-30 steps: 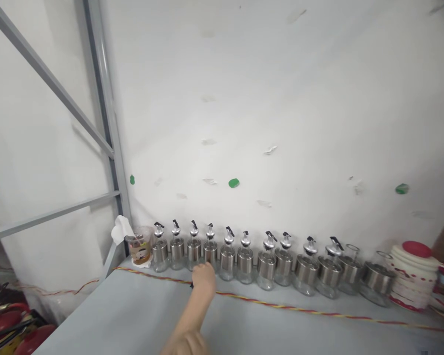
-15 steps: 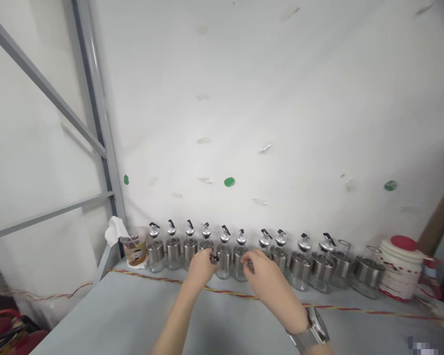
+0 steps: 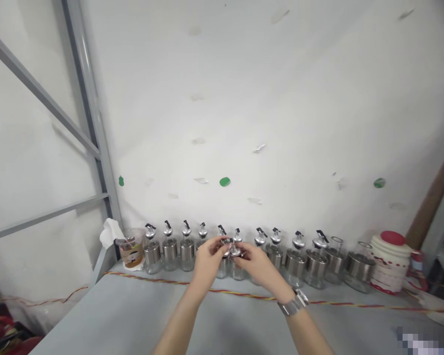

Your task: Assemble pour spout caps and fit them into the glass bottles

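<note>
My left hand [image 3: 209, 260] and my right hand [image 3: 257, 264] meet in front of the middle of a row of oil bottles. Their fingers are closed around a silver pour spout [image 3: 236, 250], partly hidden by the fingertips. Behind the hands stand glass bottles with steel sleeves, among them one sleeved bottle [image 3: 295, 264] just right of my right hand. Most bottles carry silver spouts with black flaps, like the spout [image 3: 320, 239] farther right. Two bottles at the right end, an open-necked bottle [image 3: 335, 261] and a wider-looking bottle [image 3: 359, 268], have no spout on.
A plastic cup [image 3: 132, 251] with brown liquid and a white tissue [image 3: 111, 233] stand at the left end. A cream jar [image 3: 390, 266] with a red lid stands at the right. A twisted red-yellow wire [image 3: 240, 294] crosses the grey table [image 3: 133, 315]. A metal frame [image 3: 92, 108] rises at left.
My hands, apart half a second ago, have come together at the pour spout. My left hand moved right and up a little. The whole view has shifted slightly.
</note>
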A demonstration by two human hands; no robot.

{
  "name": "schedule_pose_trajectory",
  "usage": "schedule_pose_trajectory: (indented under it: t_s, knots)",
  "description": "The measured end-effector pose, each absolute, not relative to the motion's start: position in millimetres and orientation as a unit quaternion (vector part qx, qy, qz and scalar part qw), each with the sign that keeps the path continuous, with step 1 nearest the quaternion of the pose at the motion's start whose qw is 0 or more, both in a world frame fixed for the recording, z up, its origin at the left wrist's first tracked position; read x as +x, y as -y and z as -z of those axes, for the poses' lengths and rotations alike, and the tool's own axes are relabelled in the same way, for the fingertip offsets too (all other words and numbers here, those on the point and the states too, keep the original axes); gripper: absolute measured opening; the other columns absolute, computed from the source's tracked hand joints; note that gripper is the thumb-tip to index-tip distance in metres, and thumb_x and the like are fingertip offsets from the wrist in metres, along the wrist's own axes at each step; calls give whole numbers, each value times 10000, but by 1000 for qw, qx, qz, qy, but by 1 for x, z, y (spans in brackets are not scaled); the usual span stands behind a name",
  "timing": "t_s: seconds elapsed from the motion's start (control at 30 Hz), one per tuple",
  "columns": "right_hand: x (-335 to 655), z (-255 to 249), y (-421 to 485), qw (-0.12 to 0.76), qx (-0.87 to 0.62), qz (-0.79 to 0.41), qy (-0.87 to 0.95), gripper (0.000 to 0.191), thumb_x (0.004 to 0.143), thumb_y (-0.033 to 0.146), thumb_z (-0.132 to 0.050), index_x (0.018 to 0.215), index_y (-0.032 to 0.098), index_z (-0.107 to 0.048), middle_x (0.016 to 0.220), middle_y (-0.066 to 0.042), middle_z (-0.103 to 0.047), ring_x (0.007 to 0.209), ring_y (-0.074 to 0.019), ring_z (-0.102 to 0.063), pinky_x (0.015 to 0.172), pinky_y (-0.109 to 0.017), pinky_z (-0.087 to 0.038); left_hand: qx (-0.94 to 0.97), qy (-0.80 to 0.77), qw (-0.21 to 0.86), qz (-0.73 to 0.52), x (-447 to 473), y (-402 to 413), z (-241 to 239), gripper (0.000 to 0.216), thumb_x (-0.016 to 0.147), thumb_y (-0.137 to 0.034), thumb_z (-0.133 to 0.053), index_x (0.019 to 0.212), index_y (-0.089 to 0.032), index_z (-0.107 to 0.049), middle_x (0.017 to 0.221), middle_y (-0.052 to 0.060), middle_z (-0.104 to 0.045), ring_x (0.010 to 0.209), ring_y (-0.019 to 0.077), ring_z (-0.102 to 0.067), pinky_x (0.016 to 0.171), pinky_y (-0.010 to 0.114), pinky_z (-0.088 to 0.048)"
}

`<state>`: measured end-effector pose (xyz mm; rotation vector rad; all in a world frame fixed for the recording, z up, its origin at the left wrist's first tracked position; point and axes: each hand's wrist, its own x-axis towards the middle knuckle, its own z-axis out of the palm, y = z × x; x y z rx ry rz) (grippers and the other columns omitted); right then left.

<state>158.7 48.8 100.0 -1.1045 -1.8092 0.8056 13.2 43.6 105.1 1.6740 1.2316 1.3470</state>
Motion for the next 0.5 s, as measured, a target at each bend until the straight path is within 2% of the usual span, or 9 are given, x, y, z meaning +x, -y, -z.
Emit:
schedule_pose_trajectory:
  t_s: [0.1, 0.2, 0.33, 0.5]
  knots:
    - [162, -101, -50, 422, -475, -266, 725, 248, 704, 264, -511, 904, 142, -591, 808, -45, -649, 697, -177, -591, 647, -279, -438, 709, -499, 136, -480, 16, -39, -102, 282, 791, -189, -465, 1039, -248, -587, 1017, 12, -633, 935, 180, -553, 827, 287, -400]
    - [161, -100, -50, 421, -489, -238, 726, 221, 702, 260, -504, 854, 132, -601, 793, -55, -647, 700, -182, -584, 642, -276, -431, 767, -519, -36, -376, 19, -37, -96, 312, 832, -172, -402, 1100, -243, -545, 1033, 35, -621, 958, 196, -538, 848, 321, -391]
    - [162, -98, -52, 427, -481, -250, 723, 238, 726, 305, -506, 853, 134, -612, 765, -48, -654, 665, -180, -583, 630, -280, -438, 774, -532, -104, -326, 19, -40, -90, 300, 843, -166, -393, 1108, -221, -522, 1018, 46, -620, 927, 184, -551, 804, 295, -424]
    - [184, -113, -52, 523, -453, -250, 677, 309, 750, 416, -521, 903, 164, -614, 872, -75, -653, 778, -207, -585, 716, -331, -454, 782, -520, -132, -318, 17, -43, -87, 276, 824, -165, -438, 1082, -224, -520, 933, 27, -634, 860, 176, -575, 748, 292, -449]
